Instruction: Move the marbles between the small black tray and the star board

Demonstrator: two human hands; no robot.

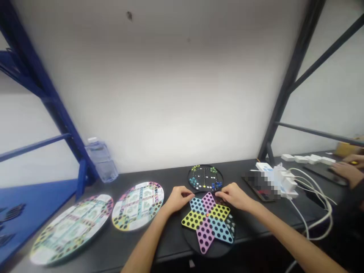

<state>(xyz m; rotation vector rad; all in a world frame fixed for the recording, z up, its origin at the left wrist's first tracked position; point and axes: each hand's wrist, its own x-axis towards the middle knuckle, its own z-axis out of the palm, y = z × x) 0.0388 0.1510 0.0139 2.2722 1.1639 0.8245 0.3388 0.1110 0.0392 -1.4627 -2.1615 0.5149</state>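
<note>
A black round Chinese checkers board [188, 240] with a pink, yellow and blue star full of black holes lies at the table's front edge. My left hand [178, 198] pinches its far rim beside a blue point of the star. On the other side of the pink far point, my right hand [234, 195] is closed on the same rim. Clear or grey pieces [231, 224] show at the board's right side. Just beyond both hands lies a smaller round black board [200, 173] with yellow, green, teal and blue pieces around it.
Two round printed game boards [138, 206] [72, 231] lie to the left, near a clear plastic bottle [101, 161]. At right are a dark tablet [265, 191], white chargers [286, 180] and looping cables [327, 220]. Another person's hand [348, 170] is at far right.
</note>
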